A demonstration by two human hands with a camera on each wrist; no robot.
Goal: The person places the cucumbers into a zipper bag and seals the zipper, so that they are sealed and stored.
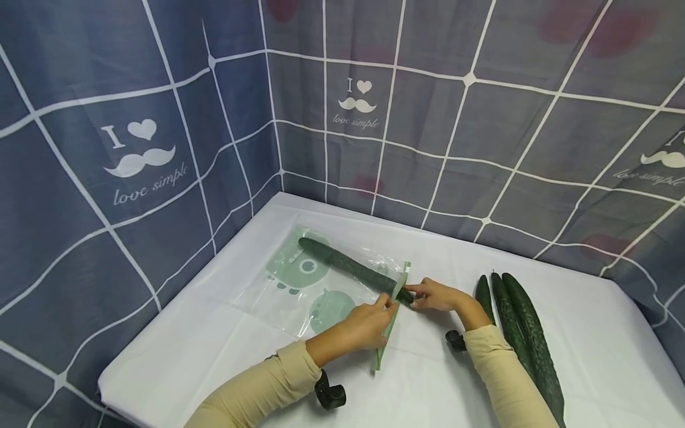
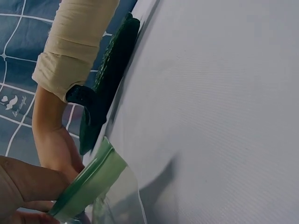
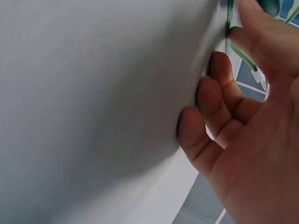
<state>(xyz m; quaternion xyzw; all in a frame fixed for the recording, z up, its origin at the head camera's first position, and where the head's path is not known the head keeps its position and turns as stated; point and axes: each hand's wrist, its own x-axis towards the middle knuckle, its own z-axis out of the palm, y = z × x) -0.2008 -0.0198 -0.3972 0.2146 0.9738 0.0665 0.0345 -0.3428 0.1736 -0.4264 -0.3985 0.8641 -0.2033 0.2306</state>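
A long dark cucumber [image 1: 353, 268] lies inside a clear plastic bag [image 1: 333, 310] printed with pale green cartoon monsters, its near end at the bag's mouth. My left hand [image 1: 366, 324] pinches the green edge strip [image 1: 382, 352] along that mouth. In the left wrist view, the green strip [image 2: 88, 184] stands up from the table beside the fingers. At the cucumber's near end, my right hand [image 1: 434, 295] has thumb and index finger on either side of it. Seen from the right wrist, the right hand [image 3: 243, 121] has its other fingers curled close to the tabletop.
Three more cucumbers [image 1: 530, 333] lie side by side on the right, next to the right forearm. The white-covered table [image 1: 214, 356] has a blue-grey checked curtain [image 1: 417, 119] along its back and left sides. A black camera [image 1: 329, 392] hangs under the left wrist.
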